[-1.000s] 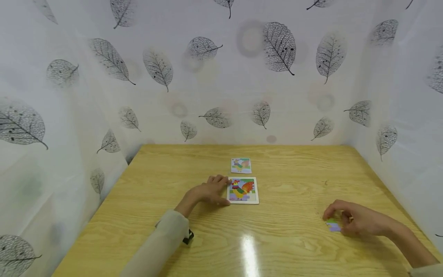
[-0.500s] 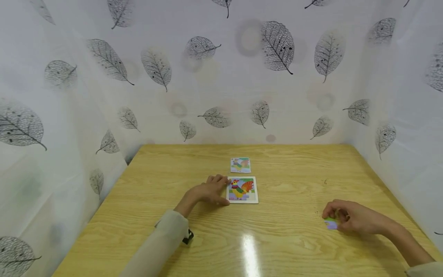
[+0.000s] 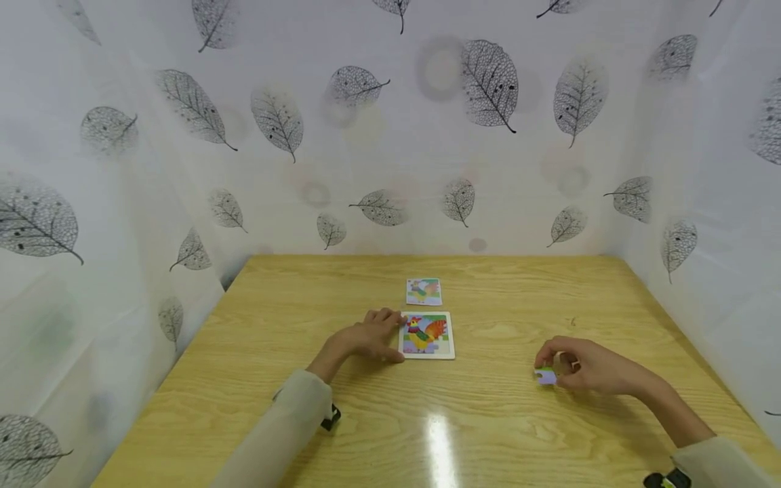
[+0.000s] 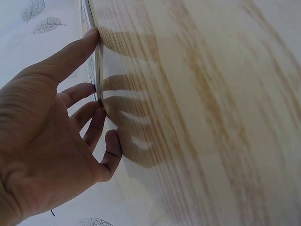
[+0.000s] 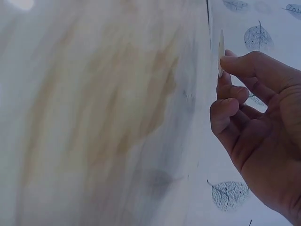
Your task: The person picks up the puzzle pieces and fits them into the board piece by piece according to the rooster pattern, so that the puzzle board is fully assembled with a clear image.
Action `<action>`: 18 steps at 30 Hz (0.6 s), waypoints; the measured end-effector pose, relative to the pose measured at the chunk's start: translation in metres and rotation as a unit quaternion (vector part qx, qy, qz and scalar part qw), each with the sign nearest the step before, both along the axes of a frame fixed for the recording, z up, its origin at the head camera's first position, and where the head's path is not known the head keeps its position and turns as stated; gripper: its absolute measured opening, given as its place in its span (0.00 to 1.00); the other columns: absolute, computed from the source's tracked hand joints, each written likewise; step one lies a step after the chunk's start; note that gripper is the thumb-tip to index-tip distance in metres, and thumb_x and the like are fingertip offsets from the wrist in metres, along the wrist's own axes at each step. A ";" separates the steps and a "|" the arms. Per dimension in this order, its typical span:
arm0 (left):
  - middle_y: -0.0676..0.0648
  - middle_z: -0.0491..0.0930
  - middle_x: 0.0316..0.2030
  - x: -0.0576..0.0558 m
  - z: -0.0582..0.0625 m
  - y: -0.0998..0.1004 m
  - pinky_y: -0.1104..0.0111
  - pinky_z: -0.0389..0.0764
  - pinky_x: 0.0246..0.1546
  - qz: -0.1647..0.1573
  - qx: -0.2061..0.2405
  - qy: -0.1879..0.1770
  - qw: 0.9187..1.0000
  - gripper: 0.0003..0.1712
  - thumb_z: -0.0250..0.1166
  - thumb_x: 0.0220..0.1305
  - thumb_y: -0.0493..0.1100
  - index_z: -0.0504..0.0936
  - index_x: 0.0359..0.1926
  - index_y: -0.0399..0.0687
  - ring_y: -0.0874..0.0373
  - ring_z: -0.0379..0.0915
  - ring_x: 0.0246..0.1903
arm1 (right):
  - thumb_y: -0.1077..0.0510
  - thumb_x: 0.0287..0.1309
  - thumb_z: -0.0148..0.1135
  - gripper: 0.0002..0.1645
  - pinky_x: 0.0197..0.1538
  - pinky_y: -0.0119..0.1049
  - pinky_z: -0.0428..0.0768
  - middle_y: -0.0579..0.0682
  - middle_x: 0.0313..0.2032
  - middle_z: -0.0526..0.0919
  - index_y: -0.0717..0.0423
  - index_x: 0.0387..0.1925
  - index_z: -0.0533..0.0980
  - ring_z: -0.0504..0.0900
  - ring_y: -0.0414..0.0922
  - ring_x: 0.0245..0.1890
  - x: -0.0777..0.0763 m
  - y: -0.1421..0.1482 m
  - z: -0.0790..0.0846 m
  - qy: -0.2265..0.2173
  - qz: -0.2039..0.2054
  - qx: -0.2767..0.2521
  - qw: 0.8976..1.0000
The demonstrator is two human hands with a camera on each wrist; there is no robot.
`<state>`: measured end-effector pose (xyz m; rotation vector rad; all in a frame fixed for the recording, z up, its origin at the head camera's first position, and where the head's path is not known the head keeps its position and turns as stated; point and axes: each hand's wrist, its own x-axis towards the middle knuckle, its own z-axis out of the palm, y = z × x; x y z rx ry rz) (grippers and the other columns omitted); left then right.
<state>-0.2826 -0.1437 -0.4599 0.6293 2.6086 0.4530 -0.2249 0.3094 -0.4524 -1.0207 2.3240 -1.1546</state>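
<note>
A jigsaw puzzle in a white tray (image 3: 452, 339) shows a colourful rooster, with a pale gap at its lower right corner. My left hand (image 3: 372, 337) rests against the tray's left side, thumb at the near corner and fingers along the edge. In the left wrist view, the thumb and fingertips touch the thin tray edge (image 4: 98, 70). Off to the right, my right hand (image 3: 588, 366) pinches a purple and green puzzle piece (image 3: 546, 377) between thumb and fingers. The right wrist view has this piece (image 5: 221, 52) edge-on, raised over the table.
Behind the tray lies a square card (image 3: 424, 291) with a paler print of the same rooster. The wooden table (image 3: 305, 298) is bordered by white leaf-patterned curtains (image 3: 390, 135) at the back and both sides.
My right hand has lifted the puzzle piece and carried it left and slightly away from me. My left hand and the tray have stayed in place.
</note>
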 end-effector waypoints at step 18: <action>0.42 0.54 0.78 0.003 0.004 0.001 0.36 0.58 0.74 -0.004 0.007 -0.001 1.000 0.48 0.69 0.68 0.58 0.58 0.80 0.50 0.39 0.48 0.76 | 0.68 0.65 0.66 0.13 0.27 0.32 0.71 0.54 0.48 0.83 0.53 0.49 0.81 0.67 0.35 0.25 -0.032 -0.073 -0.001 0.032 -0.038 -0.024 0.998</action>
